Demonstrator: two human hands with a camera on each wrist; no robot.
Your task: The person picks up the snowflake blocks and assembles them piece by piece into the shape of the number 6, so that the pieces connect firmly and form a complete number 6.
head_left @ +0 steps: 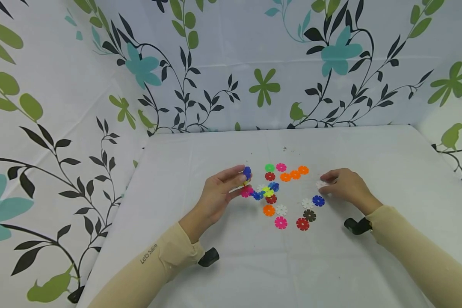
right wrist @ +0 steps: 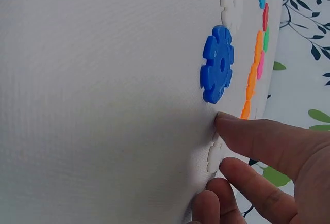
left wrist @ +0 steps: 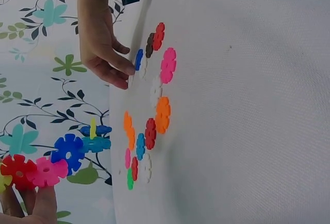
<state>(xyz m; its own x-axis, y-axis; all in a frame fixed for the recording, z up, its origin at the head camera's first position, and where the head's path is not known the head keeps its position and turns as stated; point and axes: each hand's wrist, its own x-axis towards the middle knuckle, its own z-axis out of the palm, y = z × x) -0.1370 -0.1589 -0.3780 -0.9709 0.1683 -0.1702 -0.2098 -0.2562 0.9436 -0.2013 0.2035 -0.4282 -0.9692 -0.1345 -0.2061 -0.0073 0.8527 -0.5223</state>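
Note:
My left hand (head_left: 214, 194) holds up a chain of interlocking plastic flower discs above the table. In the left wrist view, a red disc (left wrist: 15, 171), a pink disc (left wrist: 47, 171) and a blue disc (left wrist: 67, 153) are joined in it, with a thin yellow disc (left wrist: 93, 129) standing edge-on at the end. At the right, my right hand (head_left: 348, 188) is down at the table, its thumb and fingers pinching the edges of a white disc (right wrist: 214, 154). A loose blue disc (right wrist: 217, 65) lies flat close to the thumb.
Loose discs lie between the hands, among them orange discs (head_left: 294, 174), a green disc (head_left: 269, 167), a pink disc (head_left: 281, 223), a brown disc (head_left: 309, 215) and a red disc (head_left: 302, 224). A white cloth covers the table (head_left: 254, 269); a leaf-patterned curtain (head_left: 223, 64) hangs behind.

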